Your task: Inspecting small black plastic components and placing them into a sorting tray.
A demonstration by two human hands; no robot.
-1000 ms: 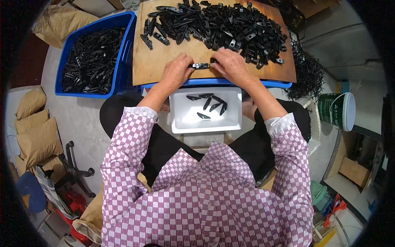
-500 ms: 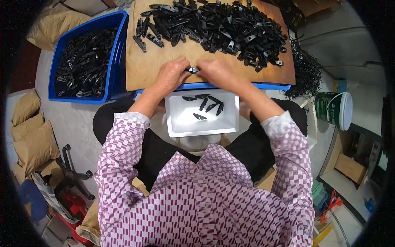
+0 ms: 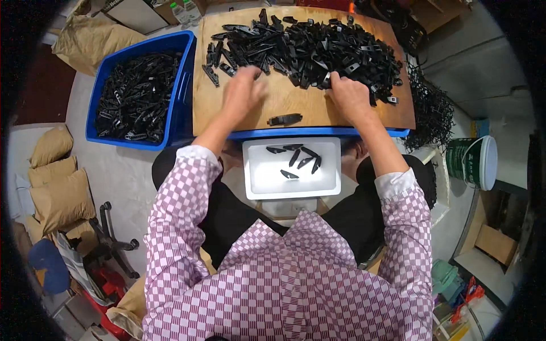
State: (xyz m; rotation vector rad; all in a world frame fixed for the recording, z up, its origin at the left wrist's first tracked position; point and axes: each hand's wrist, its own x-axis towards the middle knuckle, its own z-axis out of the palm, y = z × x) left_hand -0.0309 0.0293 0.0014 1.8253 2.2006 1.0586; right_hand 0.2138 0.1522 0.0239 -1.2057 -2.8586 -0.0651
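A large heap of small black plastic clip-like parts [image 3: 318, 48] covers the far half of the wooden board [image 3: 239, 116]. My right hand [image 3: 348, 95] is at the heap's near edge, thumb and fingers pinched on one black plastic part. Over the board's left side, beside the heap, my left hand [image 3: 244, 94] is smeared by motion, so its fingers are unclear. One single black part [image 3: 285, 119] lies alone near the board's front edge, between both hands. Below that edge, a white tray [image 3: 293, 190] holds several black parts, spread apart.
To the left stands a blue bin [image 3: 185, 85] full of black parts. Thin black scraps [image 3: 435, 96] are piled right of the board. A green bucket with a white lid [image 3: 472, 162] lies farther right. Stacked brown sacks [image 3: 62, 196] and a chair base [image 3: 114, 238] are at far left.
My hands have parted from over the board's front edge. A black part now lies there. The right hand has reached right to the heap, the left toward the heap's left side. The view has shifted slightly.
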